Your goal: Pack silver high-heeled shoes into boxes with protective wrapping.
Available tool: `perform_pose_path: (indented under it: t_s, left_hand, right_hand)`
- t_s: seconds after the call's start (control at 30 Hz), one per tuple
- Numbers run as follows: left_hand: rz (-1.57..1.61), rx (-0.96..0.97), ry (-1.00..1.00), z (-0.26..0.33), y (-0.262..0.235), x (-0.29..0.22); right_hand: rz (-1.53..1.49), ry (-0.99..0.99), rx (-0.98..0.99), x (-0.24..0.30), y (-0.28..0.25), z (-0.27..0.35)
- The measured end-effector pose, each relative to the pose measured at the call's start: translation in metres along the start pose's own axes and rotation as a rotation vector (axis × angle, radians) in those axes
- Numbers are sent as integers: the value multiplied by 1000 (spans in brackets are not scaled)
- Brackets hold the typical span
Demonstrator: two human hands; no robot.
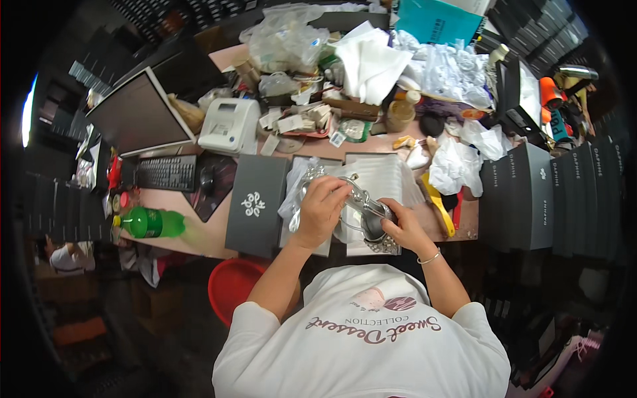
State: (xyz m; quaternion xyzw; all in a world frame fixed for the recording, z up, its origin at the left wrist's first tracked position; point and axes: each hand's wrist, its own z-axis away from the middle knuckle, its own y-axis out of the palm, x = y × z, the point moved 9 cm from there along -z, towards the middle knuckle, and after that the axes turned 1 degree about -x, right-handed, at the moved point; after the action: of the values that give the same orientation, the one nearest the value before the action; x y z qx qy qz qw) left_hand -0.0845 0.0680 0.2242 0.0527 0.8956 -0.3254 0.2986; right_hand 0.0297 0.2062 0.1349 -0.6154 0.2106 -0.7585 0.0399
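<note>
Because the right hand (pixel 406 233) clamps the silver shoe (pixel 373 224), presumably steadying it above the open box (pixel 354 248) at the table's (pixel 159 199) near edge, the left hand (pixel 320 211), fingertips drawn together, seems free to handle its looped strap (pixel 359 194).

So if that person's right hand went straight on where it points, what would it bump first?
The silver shoe, which the right hand is touching right now. What comes after that is hard to tell, because depth is unclear here.
</note>
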Motion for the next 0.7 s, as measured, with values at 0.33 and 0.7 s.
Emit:
perform_pose_path:
  t_s: [0.33, 0.7]
  left_hand:
    - [256, 112, -707, 131, 21, 72]
    - [1210, 29, -1286, 167, 63, 65]
  right_hand:
    - [319, -481, 61, 24, 71, -33]
    - [72, -397, 62, 11, 82, -27]
